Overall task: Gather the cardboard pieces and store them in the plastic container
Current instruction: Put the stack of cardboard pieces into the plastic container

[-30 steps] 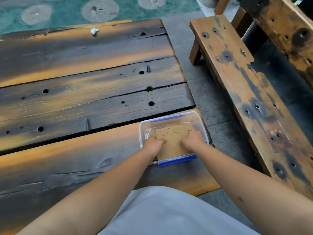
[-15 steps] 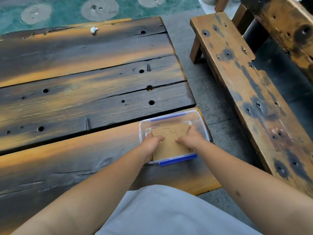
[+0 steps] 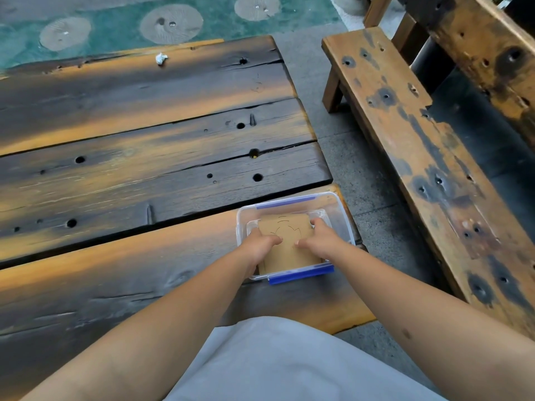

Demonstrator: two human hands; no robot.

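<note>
A clear plastic container (image 3: 341, 218) with blue clips stands at the right end of the table's near plank. Inside it lie brown cardboard pieces (image 3: 285, 256), stacked flat, with curved cut lines on the top one. My left hand (image 3: 259, 246) presses down on the left side of the stack, fingers curled with the tips on the cardboard. On the right side my right hand (image 3: 320, 240) does the same, thumb near the middle. Both hands are inside the container's rim.
The wooden table (image 3: 144, 169) of dark and orange planks stretches left and away. A small white crumpled scrap (image 3: 161, 58) lies near its far edge. A wooden bench (image 3: 419, 146) runs along the right, with grey paving between. Green patterned ground lies beyond.
The cardboard stack has sunk flatter and further into the container. Both hands moved slightly inward over the top piece, pressing it down.
</note>
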